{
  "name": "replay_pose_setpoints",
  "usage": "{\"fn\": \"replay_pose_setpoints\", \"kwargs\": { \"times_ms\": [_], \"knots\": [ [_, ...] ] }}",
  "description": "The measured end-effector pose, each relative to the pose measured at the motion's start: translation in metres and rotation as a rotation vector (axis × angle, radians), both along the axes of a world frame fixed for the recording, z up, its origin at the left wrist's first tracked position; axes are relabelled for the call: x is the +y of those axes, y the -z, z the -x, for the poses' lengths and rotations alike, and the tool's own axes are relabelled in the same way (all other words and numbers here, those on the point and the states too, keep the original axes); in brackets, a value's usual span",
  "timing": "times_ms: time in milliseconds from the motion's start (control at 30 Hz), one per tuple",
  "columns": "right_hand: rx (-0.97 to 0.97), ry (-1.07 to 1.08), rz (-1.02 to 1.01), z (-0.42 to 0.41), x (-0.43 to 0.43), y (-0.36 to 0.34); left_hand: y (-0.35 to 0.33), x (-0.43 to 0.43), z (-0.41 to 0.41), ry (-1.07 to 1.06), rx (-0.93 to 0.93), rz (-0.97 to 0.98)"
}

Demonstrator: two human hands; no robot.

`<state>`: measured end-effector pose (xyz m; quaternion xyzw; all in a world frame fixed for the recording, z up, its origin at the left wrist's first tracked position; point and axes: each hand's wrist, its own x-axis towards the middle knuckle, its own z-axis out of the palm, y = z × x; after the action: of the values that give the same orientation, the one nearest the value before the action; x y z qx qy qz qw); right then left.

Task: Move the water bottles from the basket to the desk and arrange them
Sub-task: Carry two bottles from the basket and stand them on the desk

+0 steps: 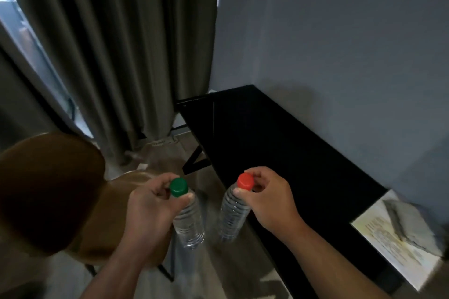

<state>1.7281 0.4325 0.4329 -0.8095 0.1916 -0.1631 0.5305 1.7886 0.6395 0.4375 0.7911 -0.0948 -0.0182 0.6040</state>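
Head view showed the left hand (150,204) pinching the green-capped bottle (188,223) and the right hand (267,201) pinching the red-capped bottle (232,218) by their caps, both hanging upright in the air beside the black surface's (279,141) front edge, red one nearer.

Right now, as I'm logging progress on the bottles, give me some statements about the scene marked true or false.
1. Each hand holds one bottle. True: the left hand grips the green-capped bottle, the right hand the red-capped bottle.
2. The red-capped bottle stands on the black desk. False: it is held in the air.
3. Papers lie on the desk. True.
4. The brown chair is on the person's right. False: it is on the left.
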Motion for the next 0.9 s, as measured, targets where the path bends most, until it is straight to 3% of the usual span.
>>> {"fn": "replay_pose_setpoints", "kwargs": {
  "times_ms": [300, 633, 900],
  "knots": [
    [0.013, 0.193, -0.059, -0.068, -0.027, 0.004, 0.017, -0.051, -0.121, 0.146, 0.045, 0.050],
    [0.009, 0.351, -0.149, -0.148, -0.125, 0.033, 0.034, -0.165, -0.234, 0.323, -0.003, -0.080],
    [0.020, 0.516, -0.130, -0.187, -0.181, 0.034, 0.038, -0.244, -0.304, 0.457, -0.058, -0.009]
  ]
}}
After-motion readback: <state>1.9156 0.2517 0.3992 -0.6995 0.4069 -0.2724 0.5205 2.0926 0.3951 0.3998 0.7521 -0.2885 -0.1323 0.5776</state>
